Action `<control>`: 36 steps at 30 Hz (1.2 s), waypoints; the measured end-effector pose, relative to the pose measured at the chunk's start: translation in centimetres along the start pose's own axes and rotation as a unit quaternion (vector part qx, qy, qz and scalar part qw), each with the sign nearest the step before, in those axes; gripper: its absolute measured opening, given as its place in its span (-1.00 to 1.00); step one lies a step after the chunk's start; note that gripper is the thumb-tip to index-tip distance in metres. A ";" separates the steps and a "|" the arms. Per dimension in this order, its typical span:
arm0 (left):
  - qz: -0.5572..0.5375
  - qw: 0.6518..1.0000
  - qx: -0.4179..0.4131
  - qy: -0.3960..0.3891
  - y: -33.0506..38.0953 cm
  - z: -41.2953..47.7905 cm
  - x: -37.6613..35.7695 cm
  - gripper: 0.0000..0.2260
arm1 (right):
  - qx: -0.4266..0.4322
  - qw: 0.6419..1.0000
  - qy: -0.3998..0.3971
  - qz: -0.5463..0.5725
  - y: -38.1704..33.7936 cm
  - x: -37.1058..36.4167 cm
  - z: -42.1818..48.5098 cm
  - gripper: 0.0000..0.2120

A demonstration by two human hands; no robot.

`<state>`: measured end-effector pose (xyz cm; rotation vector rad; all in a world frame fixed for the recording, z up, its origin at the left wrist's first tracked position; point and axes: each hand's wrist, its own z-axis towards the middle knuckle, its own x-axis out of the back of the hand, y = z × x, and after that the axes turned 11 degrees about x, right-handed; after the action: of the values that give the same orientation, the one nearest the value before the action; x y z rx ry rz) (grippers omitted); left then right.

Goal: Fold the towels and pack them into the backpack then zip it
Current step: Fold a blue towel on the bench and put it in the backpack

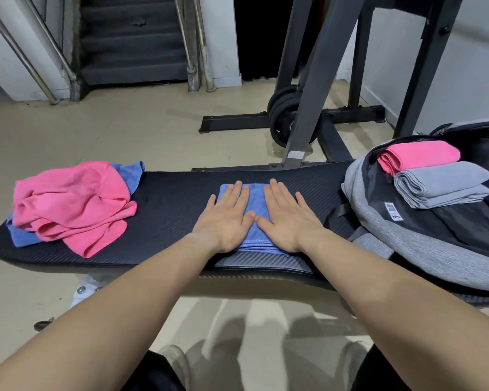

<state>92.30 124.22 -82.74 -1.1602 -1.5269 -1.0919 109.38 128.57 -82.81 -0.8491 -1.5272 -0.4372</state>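
A folded blue towel (256, 200) lies in the middle of the black padded bench (170, 198). My left hand (226, 218) and my right hand (290, 218) press flat on it side by side, fingers straight. At the bench's left end sits a crumpled pile: a pink towel (71, 204) over another blue towel (21, 238). On the right end the grey backpack (407, 235) lies unzipped, with a folded pink towel (418, 158) and a folded grey towel (441, 183) inside its opening.
A black steel rack (319, 80) with weight plates (283, 114) stands on the floor just behind the bench. Dark stairs (130, 38) with metal rails rise at the back left. Beige floor surrounds the bench; my legs show below.
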 end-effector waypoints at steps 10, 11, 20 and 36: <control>-0.137 0.985 0.047 0.093 -2.2 -0.7 1.4 -0.44 | -0.030 0.990 0.088 -0.103 -2.2 1.6 -1.4 -0.45; -0.104 0.986 0.091 0.099 -2.5 -1.0 1.7 -0.42 | -0.034 0.989 0.101 -0.106 -2.5 2.0 -1.7 -0.52; -0.244 0.966 0.075 0.037 -3.6 -1.7 3.7 -0.64 | -0.028 0.986 0.093 0.134 -1.0 3.8 -1.1 -0.41; -0.261 0.953 0.151 0.039 -4.7 -0.8 4.6 -0.71 | -0.035 0.972 0.106 0.206 2.1 5.0 1.1 -0.67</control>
<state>87.15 123.49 -78.69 -0.5054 -1.9151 -1.1663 110.37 132.06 -78.58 -1.1085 -1.1073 -0.2666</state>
